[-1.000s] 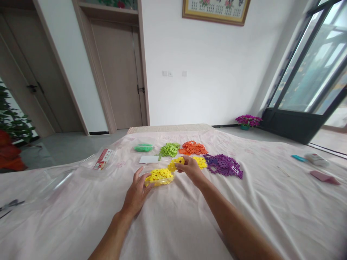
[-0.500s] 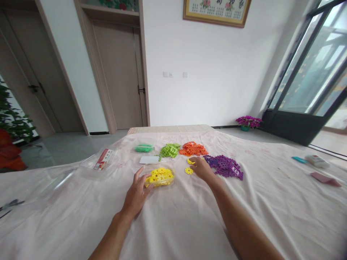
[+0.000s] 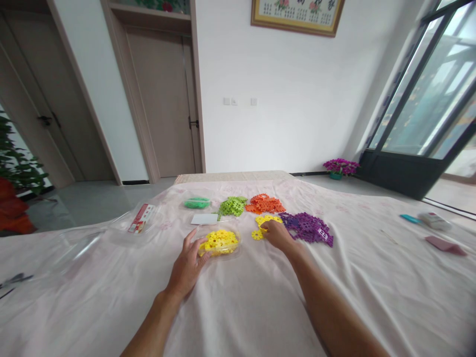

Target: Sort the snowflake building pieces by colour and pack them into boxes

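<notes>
My left hand (image 3: 186, 267) rests on the near edge of a clear bag of yellow plastic pieces (image 3: 220, 241), thumb and fingers closed on the bag's mouth. My right hand (image 3: 275, 233) lies over the small heap of loose yellow pieces (image 3: 265, 221) just to the right, fingers curled down onto them. Whether it has a piece between its fingers is hidden. Purple pieces (image 3: 308, 227) lie right beside that hand.
Behind the yellow lie orange pieces (image 3: 265, 203), light green pieces (image 3: 232, 205), a bag of green pieces (image 3: 197, 203) and a white card (image 3: 204, 218). A clear packet with a red label (image 3: 141, 218) sits left. Small items (image 3: 433, 220) lie at the right on the pink sheet (image 3: 372, 277).
My right hand carried yellow pieces from the bag's mouth back to the loose heap and now sits on it. The left hand has stayed on the bag.
</notes>
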A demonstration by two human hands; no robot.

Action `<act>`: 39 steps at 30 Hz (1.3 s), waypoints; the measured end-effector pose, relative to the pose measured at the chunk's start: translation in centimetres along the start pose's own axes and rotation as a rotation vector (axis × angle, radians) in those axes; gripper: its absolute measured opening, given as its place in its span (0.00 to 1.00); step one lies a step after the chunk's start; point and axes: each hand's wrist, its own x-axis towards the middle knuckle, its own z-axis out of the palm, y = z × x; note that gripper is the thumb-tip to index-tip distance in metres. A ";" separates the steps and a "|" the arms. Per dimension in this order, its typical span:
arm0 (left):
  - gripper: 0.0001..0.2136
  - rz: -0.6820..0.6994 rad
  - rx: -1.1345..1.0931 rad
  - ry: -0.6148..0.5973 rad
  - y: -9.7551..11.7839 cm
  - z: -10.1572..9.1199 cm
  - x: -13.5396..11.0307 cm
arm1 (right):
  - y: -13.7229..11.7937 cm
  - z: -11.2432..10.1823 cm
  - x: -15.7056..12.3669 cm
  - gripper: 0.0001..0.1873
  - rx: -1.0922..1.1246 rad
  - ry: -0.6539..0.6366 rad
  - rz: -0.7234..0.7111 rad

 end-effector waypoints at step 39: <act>0.16 0.028 -0.018 0.036 0.0 0.0 0.0 | -6.6 0.5 -1.1 0.19 1.077 0.019 -0.205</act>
